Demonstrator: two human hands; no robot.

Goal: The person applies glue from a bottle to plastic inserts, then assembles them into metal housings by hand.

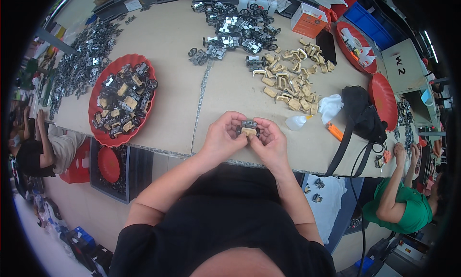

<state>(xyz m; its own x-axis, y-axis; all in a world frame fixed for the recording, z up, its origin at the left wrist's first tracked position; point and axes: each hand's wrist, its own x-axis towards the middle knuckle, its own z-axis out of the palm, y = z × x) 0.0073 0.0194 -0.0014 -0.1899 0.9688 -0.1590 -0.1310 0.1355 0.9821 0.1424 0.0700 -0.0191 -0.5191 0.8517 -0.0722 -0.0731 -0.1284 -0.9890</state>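
Wheeled assembly (248, 131), with a dark body and a tan part facing the person, is located between the two hands, over the near section of the worktable (175, 104). The left hand (222, 136) grips its left side and the right hand (272, 143) grips its right side; both are closed on it, with the thumbs at the near face. Whether the assembly touches the tabletop cannot be determined from this view. Loose tan parts (283, 81) lie in a spread beyond the right hand, with a heap of dark wheeled units (233, 26) farther back. To the left, a red scalloped tray (92, 110) contains dark units, several fitted with tan parts. Right of the right hand are a white squeeze bottle (296, 123) with a yellow tip, a crumpled white cloth (330, 107), an orange object (334, 131) and a black bag (359, 114).
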